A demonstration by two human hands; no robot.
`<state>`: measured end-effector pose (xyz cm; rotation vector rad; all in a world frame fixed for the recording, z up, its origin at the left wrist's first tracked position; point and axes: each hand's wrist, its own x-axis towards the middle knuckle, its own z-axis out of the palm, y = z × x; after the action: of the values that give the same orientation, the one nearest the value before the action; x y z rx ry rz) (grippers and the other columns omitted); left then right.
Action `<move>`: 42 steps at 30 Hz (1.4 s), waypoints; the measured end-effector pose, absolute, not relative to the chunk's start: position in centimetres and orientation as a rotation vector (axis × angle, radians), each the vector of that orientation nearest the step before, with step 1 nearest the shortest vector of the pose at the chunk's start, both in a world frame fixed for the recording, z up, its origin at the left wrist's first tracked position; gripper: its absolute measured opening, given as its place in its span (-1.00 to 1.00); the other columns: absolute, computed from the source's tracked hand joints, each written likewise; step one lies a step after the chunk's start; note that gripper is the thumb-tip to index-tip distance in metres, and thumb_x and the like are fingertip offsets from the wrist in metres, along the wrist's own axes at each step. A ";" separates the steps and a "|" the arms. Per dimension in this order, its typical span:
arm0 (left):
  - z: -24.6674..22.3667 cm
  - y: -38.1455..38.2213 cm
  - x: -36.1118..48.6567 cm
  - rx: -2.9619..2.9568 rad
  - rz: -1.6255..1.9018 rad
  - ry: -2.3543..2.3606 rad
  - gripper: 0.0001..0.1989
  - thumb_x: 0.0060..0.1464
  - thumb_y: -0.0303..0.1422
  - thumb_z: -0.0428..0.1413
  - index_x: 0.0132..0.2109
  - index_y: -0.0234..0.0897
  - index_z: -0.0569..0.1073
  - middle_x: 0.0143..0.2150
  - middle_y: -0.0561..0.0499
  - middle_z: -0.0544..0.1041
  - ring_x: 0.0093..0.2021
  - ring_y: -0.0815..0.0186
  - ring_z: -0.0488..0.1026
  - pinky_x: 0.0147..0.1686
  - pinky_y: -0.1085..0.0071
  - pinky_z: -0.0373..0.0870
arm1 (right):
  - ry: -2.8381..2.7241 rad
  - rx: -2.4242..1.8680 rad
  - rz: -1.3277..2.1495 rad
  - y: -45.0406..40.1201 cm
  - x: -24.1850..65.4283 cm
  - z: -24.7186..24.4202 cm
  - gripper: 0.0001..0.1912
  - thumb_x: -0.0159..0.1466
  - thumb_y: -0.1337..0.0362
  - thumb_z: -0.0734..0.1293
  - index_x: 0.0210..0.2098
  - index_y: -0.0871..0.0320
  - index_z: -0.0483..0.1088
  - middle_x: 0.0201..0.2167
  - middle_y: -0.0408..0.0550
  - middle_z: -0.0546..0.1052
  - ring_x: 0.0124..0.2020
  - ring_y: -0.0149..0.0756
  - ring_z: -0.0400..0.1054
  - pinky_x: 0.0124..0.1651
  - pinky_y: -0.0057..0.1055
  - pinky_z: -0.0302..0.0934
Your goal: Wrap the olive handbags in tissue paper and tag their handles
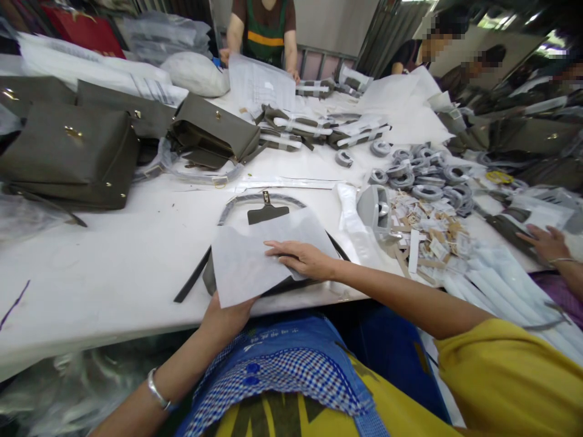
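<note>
A sheet of white paper (246, 264) lies over a dark olive handbag (208, 276) at the table's near edge. The bag's flap tab (268, 212) and its wrapped, curved handle (226, 209) show beyond the sheet, and a dark strap (194, 280) sticks out to the left. My right hand (303, 258) rests on top of the paper, its fingers stretched out. At the near edge of the bag is my left hand (232, 312), with its fingers hidden under the paper and bag.
Olive handbags (68, 152) stand at the left. Wrapped strap coils (428, 173), a tape dispenser (376, 209) and a heap of tags (432, 233) lie to the right. Across the table a co-worker (264, 36) holds a white sheet; another person's hand (546, 243) is at the right.
</note>
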<state>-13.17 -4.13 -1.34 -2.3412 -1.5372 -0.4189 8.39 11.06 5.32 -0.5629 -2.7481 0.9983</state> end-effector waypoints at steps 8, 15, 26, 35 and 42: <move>0.6 -3.7 -13.1 -2.471 -0.221 -1.620 -0.35 0.15 -0.57 0.00 0.34 0.00 0.23 0.34 -0.06 0.29 0.34 -0.03 0.19 0.39 -0.11 -0.11 | -2.931 -0.678 0.308 9.4 8.8 3.2 -0.41 0.45 0.02 0.08 0.41 0.03 -0.03 0.41 0.02 0.10 0.41 -0.05 -0.08 0.38 0.05 -0.13; -0.6 -4.4 -13.4 -2.375 -0.176 -1.536 -0.33 0.19 -0.53 -0.02 0.42 -0.25 0.05 0.26 -0.22 0.38 0.25 -0.07 0.33 0.37 -0.18 -0.12 | -2.972 -0.470 0.284 10.6 8.8 2.8 -0.46 0.46 0.05 0.10 0.39 -0.05 0.01 0.41 -0.01 0.10 0.42 -0.06 -0.07 0.38 0.08 -0.17; 7.4 -5.2 -12.4 -2.600 -0.255 -1.528 -0.56 0.14 -0.60 -0.09 0.10 -0.31 0.47 -0.02 -0.19 0.60 -0.14 0.09 0.60 -0.23 0.20 0.60 | -2.955 -0.559 0.352 10.5 8.7 2.9 -0.47 0.46 0.05 0.08 0.38 -0.09 0.01 0.42 -0.05 0.07 0.42 -0.07 -0.08 0.39 0.07 -0.16; 8.8 1.1 -9.8 -2.664 -0.491 -1.738 -0.61 0.31 -0.34 -0.04 0.23 -0.35 0.33 0.18 -0.16 0.48 0.16 0.16 0.44 0.14 0.19 0.43 | -2.896 -0.568 0.512 10.6 8.8 2.6 -0.45 0.45 0.07 0.11 0.38 0.00 0.03 0.41 -0.01 0.10 0.44 -0.07 -0.14 0.41 0.08 -0.22; 4.2 2.2 -14.1 -2.758 -0.220 -1.870 -0.42 0.34 -0.08 -0.11 0.37 -0.27 0.12 0.38 -0.10 0.22 0.37 0.20 0.16 0.34 0.14 0.16 | -2.607 -0.613 0.851 11.2 9.6 2.8 -0.39 0.40 0.10 0.22 0.38 0.03 0.02 0.32 0.03 0.26 0.37 -0.19 0.06 0.42 0.00 -0.08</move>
<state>-14.13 2.19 4.23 -2.7585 -1.8704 -0.2205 9.64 11.21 2.82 -0.6126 -2.6075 0.8513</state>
